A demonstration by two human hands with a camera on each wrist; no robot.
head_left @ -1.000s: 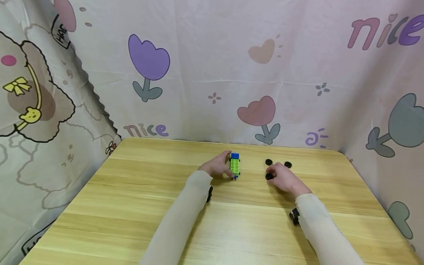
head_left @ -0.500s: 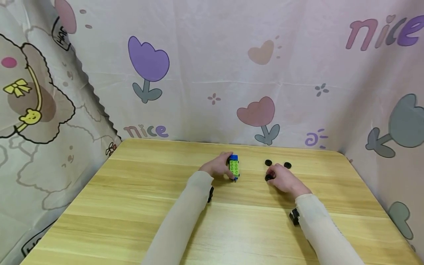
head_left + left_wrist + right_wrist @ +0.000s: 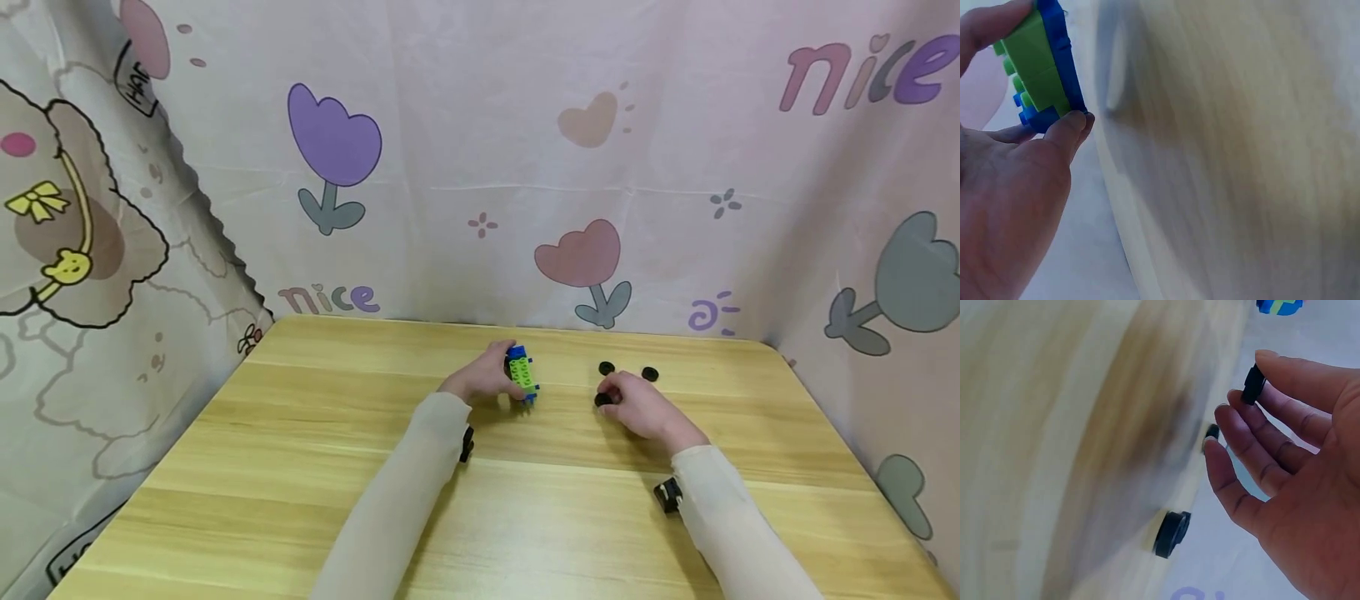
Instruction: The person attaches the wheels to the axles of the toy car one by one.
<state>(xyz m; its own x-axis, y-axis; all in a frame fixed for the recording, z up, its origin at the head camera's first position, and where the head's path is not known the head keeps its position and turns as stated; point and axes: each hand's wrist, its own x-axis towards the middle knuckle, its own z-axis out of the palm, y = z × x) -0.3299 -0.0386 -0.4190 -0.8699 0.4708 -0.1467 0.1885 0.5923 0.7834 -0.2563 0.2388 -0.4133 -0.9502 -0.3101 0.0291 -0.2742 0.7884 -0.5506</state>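
Observation:
My left hand (image 3: 486, 372) grips a small toy car body built of blocks (image 3: 522, 375), bright green on top with a blue base and blue ends. Thumb and fingers hold it at its two ends, and it is tilted, as the left wrist view (image 3: 1034, 65) also shows. Blue pegs stick out along its right side; the palm partly hides the left side. To the right, my right hand (image 3: 640, 405) pinches a small black toy wheel (image 3: 1254, 385) between thumb and fingers, raised off the table. The two hands are apart.
Two more black wheels lie on the wooden table (image 3: 540, 517) beyond my right hand, one wheel (image 3: 606, 367) nearer the car and another wheel (image 3: 650, 374) farther right. A printed curtain (image 3: 450, 167) hangs behind the table's back edge and along both sides.
My left hand has shifted slightly left and tilted the car body. The right hand, with its wheel, has moved a little left. The two loose wheels stay put.

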